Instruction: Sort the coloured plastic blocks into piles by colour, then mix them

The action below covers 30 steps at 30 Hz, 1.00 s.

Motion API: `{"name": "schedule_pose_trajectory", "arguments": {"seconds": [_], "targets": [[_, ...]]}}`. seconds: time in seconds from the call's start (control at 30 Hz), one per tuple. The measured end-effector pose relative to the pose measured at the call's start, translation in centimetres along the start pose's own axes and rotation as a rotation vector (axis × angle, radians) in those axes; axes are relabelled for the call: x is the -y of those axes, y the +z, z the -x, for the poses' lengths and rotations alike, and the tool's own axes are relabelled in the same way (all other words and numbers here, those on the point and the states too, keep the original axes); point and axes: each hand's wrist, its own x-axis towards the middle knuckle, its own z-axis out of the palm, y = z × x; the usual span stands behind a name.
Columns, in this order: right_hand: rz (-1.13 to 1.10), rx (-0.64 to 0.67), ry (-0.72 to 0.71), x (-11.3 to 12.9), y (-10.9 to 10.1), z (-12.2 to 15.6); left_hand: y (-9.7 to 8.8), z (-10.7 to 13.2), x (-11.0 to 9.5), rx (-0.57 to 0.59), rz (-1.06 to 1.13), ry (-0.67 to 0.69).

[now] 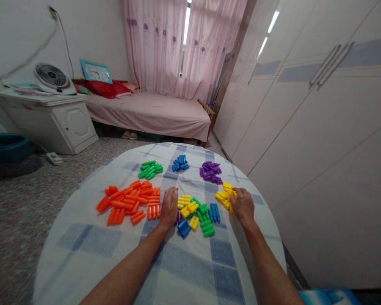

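Note:
On the round table, my left hand rests on its side with fingers stretched out, between the orange plastic pieces and a mixed heap. That heap holds yellow pieces, green pieces, blue pieces and a bit of purple beside my left fingers. My right hand is at the right-hand yellow pile, its fingers bent down onto a yellow piece and partly covering it. The pieces look like short rounded tubes, several joined side by side.
Along the table's far side lie a green pile, a blue pile and a purple pile. A checked cloth covers the table. Beyond stand a bed, a white cabinet with a fan, and wardrobes on the right.

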Motion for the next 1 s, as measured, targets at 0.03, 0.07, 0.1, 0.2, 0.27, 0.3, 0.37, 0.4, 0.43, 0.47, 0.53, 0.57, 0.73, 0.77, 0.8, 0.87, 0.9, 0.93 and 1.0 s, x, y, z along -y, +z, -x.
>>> {"name": "schedule_pose_trajectory", "arguments": {"seconds": [0.03,0.07,0.1,0.2,0.27,0.3,0.37,0.4,0.43,0.47,0.53,0.57,0.73,0.77,0.8,0.87,0.9,0.93,1.0], "targets": [[-0.051,-0.008,-0.032,0.7,-0.3,0.1,0.0,0.0,0.0,-0.001,0.0,0.0],[-0.122,0.001,-0.085,1.5,-0.6,0.3,0.0,0.0,0.0,0.0,0.0,-0.001],[-0.208,0.027,-0.155,2.5,-0.9,0.5,0.0,0.1,0.0,0.001,0.0,-0.001],[-0.445,0.194,-0.416,5.6,-1.5,1.7,-0.1,0.0,0.0,0.02,-0.001,0.0],[-0.507,0.303,-0.533,7.5,-1.5,2.7,-0.1,0.0,-0.1,0.027,0.003,-0.002],[-0.516,0.343,-0.565,8.3,-1.3,3.2,-0.2,0.0,-0.1,0.028,0.004,-0.004],[-0.506,0.387,-0.583,9.3,-0.8,3.9,-0.2,0.0,-0.1,0.028,0.006,-0.008],[-0.492,0.39,-0.573,9.7,-0.5,4.2,-0.2,0.0,-0.1,0.025,0.007,-0.011],[-0.474,0.386,-0.557,9.9,-0.1,4.4,-0.1,0.0,-0.2,0.026,0.008,-0.011],[-0.455,0.378,-0.54,10.1,0.1,4.5,-0.1,0.0,-0.2,0.026,0.01,-0.012],[-0.427,0.361,-0.521,10.2,0.4,4.6,-0.1,0.0,-0.1,0.02,0.018,-0.019],[-0.423,0.351,-0.516,10.1,0.4,4.6,-0.1,0.0,-0.1,0.017,0.022,-0.021],[-0.473,0.185,-0.403,7.9,-0.4,3.8,0.0,-0.1,-0.1,0.016,0.033,-0.023],[-0.472,0.125,-0.353,6.9,-0.5,3.4,0.0,-0.1,-0.1,0.019,0.032,-0.025],[-0.456,0.063,-0.297,5.9,-0.5,3.0,0.0,-0.1,-0.2,0.023,0.03,-0.027],[-0.379,-0.05,-0.184,3.7,-0.5,2.1,0.0,-0.1,-0.3,0.028,0.026,-0.033],[-0.317,-0.076,-0.133,2.6,-0.5,1.8,0.0,-0.1,-0.3,0.028,0.026,-0.035],[-0.248,-0.082,-0.087,1.6,-0.4,1.5,0.0,-0.1,-0.3,0.025,0.029,-0.038],[-0.117,-0.059,-0.015,0.1,-0.2,1.2,0.0,-0.1,-0.4,0.018,0.039,-0.038]]}}
